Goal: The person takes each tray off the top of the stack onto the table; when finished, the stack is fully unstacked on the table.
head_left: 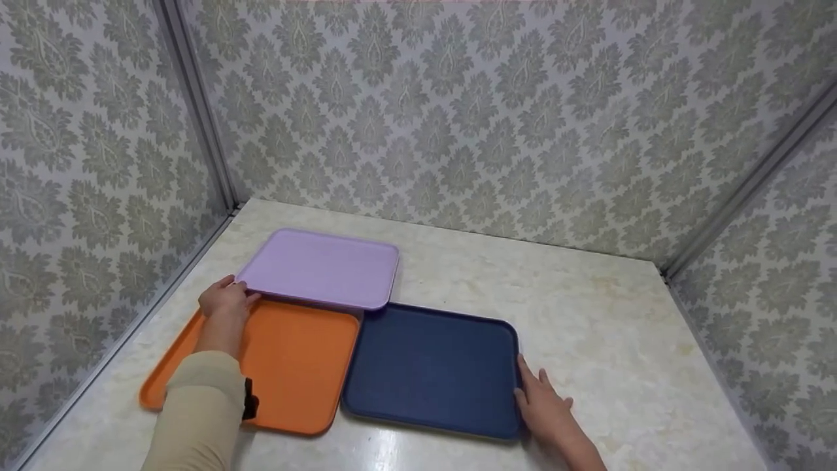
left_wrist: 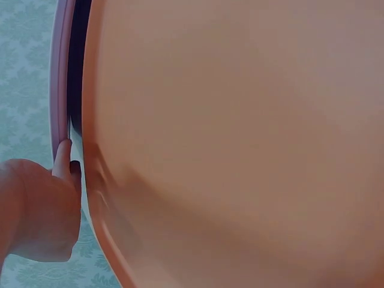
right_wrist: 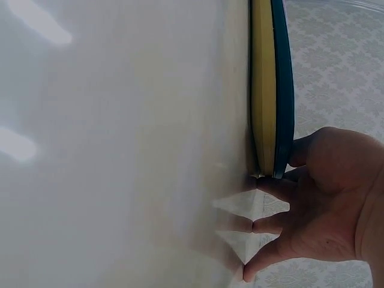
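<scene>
A purple tray lies at the back left, its near edge over the far rim of an orange tray. My left hand grips the purple tray's near left corner, with the thumb along its front side in the left wrist view. To the right of the orange tray lies a navy tray. My right hand touches the navy tray's right edge with fingers spread. In the right wrist view a yellow layer shows under the navy rim, and several fingertips touch the tabletop.
The trays lie on a pale marbled table. Patterned wall panels enclose the back and both sides, joined by metal posts. A dark strip shows between the purple and orange rims in the left wrist view.
</scene>
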`<control>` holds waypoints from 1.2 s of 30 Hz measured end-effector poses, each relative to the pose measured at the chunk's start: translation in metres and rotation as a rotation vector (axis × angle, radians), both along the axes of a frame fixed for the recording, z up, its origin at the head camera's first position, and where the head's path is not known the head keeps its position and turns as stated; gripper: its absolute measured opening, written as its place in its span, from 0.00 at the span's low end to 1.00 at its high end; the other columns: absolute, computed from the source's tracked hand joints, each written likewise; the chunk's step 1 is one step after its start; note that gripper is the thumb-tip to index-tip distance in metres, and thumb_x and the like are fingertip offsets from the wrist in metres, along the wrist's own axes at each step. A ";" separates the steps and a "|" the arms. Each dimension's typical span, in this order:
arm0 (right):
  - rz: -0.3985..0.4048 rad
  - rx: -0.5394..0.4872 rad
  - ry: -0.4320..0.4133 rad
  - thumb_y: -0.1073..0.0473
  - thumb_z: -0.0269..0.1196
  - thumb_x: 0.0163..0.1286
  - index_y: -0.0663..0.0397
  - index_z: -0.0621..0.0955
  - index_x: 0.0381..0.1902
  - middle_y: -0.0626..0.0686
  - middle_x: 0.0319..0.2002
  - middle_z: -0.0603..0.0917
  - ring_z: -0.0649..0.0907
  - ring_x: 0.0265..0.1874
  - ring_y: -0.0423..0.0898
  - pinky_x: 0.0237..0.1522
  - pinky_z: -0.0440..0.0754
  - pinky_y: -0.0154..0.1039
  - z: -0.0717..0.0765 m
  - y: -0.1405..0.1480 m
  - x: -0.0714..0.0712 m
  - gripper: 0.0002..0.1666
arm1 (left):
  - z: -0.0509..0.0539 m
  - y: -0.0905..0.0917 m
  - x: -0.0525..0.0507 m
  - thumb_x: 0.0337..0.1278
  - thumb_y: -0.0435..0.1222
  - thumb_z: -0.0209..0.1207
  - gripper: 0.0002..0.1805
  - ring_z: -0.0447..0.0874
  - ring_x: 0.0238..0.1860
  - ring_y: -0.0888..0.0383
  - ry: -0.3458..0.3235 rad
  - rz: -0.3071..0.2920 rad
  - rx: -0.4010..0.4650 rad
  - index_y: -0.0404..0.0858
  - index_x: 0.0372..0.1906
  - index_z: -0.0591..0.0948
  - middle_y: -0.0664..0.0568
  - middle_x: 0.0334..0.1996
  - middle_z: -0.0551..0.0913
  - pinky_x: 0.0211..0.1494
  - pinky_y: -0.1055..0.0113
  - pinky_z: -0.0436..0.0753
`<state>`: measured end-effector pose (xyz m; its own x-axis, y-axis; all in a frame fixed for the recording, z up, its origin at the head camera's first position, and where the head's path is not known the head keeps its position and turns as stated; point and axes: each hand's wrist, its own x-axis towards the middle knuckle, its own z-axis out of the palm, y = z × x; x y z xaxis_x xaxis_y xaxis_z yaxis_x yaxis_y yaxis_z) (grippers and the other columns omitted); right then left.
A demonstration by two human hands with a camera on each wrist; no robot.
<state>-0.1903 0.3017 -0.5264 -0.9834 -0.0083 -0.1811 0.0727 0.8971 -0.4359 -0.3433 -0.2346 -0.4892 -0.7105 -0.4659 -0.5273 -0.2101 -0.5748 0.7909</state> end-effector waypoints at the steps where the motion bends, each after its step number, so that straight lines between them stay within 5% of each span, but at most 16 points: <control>1: -0.001 -0.004 0.000 0.56 0.50 0.80 0.53 0.54 0.81 0.61 0.74 0.66 0.54 0.75 0.69 0.56 0.41 0.87 -0.001 0.000 0.000 0.37 | 0.000 -0.001 0.000 0.73 0.28 0.52 0.30 0.73 0.67 0.50 -0.004 0.005 0.000 0.43 0.76 0.67 0.48 0.78 0.59 0.62 0.58 0.77; 10: -0.006 0.003 -0.004 0.56 0.50 0.80 0.53 0.53 0.82 0.63 0.73 0.66 0.54 0.75 0.69 0.56 0.42 0.87 -0.002 0.001 -0.001 0.37 | 0.000 -0.005 -0.001 0.75 0.27 0.48 0.27 0.69 0.70 0.53 0.010 0.093 0.074 0.43 0.75 0.69 0.52 0.77 0.61 0.66 0.56 0.74; 14: -0.007 0.025 -0.012 0.56 0.49 0.81 0.52 0.52 0.82 0.62 0.73 0.67 0.55 0.74 0.69 0.56 0.44 0.86 -0.002 0.000 -0.002 0.37 | 0.001 -0.008 -0.001 0.75 0.29 0.48 0.33 0.69 0.70 0.51 -0.023 -0.008 0.022 0.50 0.80 0.61 0.54 0.79 0.55 0.73 0.59 0.64; 18: -0.004 0.029 -0.014 0.56 0.50 0.81 0.53 0.53 0.82 0.61 0.74 0.66 0.55 0.74 0.69 0.55 0.44 0.87 -0.001 0.001 -0.001 0.37 | 0.000 -0.011 -0.002 0.75 0.30 0.48 0.40 0.60 0.75 0.53 -0.025 -0.175 -0.083 0.52 0.83 0.45 0.53 0.81 0.46 0.75 0.61 0.58; 22: -0.008 0.025 -0.018 0.56 0.50 0.80 0.53 0.53 0.81 0.61 0.74 0.65 0.55 0.74 0.69 0.55 0.45 0.87 0.000 0.001 -0.002 0.37 | 0.000 -0.012 -0.005 0.74 0.32 0.48 0.44 0.51 0.77 0.55 -0.020 -0.275 -0.129 0.51 0.82 0.35 0.51 0.81 0.41 0.75 0.63 0.55; 28: -0.012 0.025 -0.025 0.56 0.50 0.81 0.53 0.54 0.81 0.62 0.75 0.64 0.54 0.75 0.69 0.56 0.44 0.86 0.000 0.000 -0.002 0.37 | 0.002 -0.011 -0.008 0.73 0.32 0.49 0.47 0.44 0.79 0.56 -0.003 -0.277 -0.100 0.46 0.81 0.31 0.51 0.82 0.34 0.74 0.67 0.54; 36: -0.004 0.024 -0.030 0.56 0.50 0.81 0.53 0.53 0.81 0.62 0.75 0.64 0.54 0.74 0.69 0.55 0.44 0.87 0.000 0.001 -0.002 0.37 | 0.008 0.002 -0.012 0.70 0.38 0.52 0.50 0.27 0.79 0.54 0.006 -0.303 -0.251 0.38 0.80 0.29 0.50 0.81 0.25 0.78 0.62 0.43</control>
